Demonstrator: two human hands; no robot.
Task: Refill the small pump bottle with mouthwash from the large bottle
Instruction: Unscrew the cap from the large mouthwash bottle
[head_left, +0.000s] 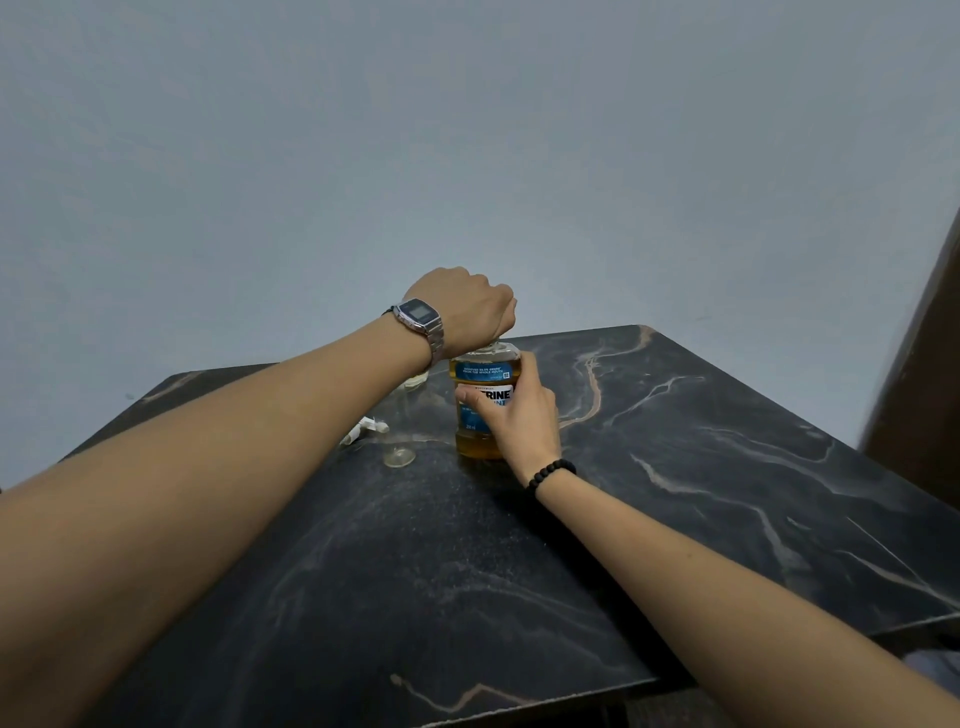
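On the dark marbled bench (675, 467), near its far middle, the large bottle (480, 410) stands upright. Body clear plastic; amber-yellow liquid visible through the base and at the shoulder. Blue label wraps the front with a white band of dark lettering, partly readable as "…RINE"; a narrower blue strip of small white print sits above it near the shoulder. Fill level appears high, close to the shoulder.

Right hand (519, 415) wraps the bottle's right side at label height, thumb across the front over the lettering, fingers curled around the back and out of sight; grip is closed on the body. Black bead bracelet (551, 474) on that wrist.

Left hand (467, 306) comes from above, back of hand toward the camera, fingers closed down over the bottle's top. The cap itself is hidden beneath the hand, so on or off cannot be told. Metal digital watch (420, 318) on that wrist.

Just left of the large bottle, partly hidden behind the left forearm, stands the small clear bottle (402, 441); its round base shows on the bench, its top is hidden by the wrist. A white pump piece (363, 432) lies on the bench to its left, apart from it.

Grey wall (467, 130) behind the bench.
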